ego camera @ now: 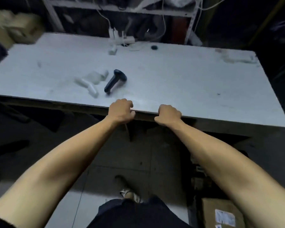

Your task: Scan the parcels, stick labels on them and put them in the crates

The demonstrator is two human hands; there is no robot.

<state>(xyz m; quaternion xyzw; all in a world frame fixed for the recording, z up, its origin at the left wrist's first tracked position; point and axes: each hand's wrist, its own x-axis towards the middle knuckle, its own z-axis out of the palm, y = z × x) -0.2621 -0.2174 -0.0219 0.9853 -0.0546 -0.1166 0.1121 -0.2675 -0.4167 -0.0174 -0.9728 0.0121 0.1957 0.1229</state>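
- Stacked tan cardboard boxes [15,27], blurred, are seen far up and to the left of both grips, beyond the far left corner of the pale grey flat surface [171,76].
- Two white plastic cylindrical rolls [90,80] lie on the surface, up and to the left of the left grip; what they are cannot be told through the blur.
- A dark blue handheld barcode scanner [115,80] lies on its side just right of the rolls, above the left grip and apart from it.
- The left hand [121,111] is curled into a fist at the near edge of the surface; whether the grip closes on the edge or on a thin pale strip seen below it cannot be told.
- A white power strip with cables [120,41] sits at the far edge of the surface, well above both grips.
- The right hand [169,116] is likewise curled at the near edge, just right of the left hand; nothing is seen held in that grip.
- A brown cardboard parcel with a white printed label [224,214] stands on the floor, well below the right grip, partly hidden by the right forearm.
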